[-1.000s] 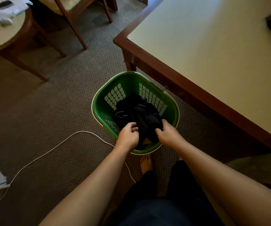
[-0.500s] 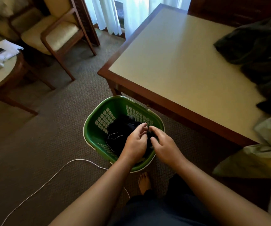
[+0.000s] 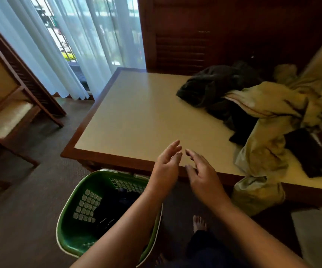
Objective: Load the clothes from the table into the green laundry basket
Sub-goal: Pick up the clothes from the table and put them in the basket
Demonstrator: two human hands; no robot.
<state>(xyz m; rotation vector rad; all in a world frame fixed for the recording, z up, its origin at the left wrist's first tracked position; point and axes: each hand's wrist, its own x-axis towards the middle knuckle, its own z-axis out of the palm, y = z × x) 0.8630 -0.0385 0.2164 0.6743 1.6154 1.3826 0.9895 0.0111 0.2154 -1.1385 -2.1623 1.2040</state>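
Table (image 3: 137,113): it spanned ten to three o'clock, its near edge just under the hands.
Clothes on the table: a dark garment (image 3: 210,88) and a pale olive garment (image 3: 268,105) lay heaped at two o'clock from the hands. The pale one trailed over the near edge toward the floor.
Green laundry basket (image 3: 67,236): it stood on the carpet at seven o'clock, beside the table, with dark clothes (image 3: 115,207) already in it.
Left hand (image 3: 166,165): the fingers were nearly straight and it held nothing.
Right hand (image 3: 202,175): the fingers were loosely curved and it was also empty, just beside the left hand.
Risk: the heap looked tangled, so lifting one piece could drag the overhanging garment to the floor. The left forearm, crossing the basket rim, might tip the basket.
Change: half a second earlier both hands were down in the basket on the dark clothes. They had since risen to the table edge, empty, facing the heap.
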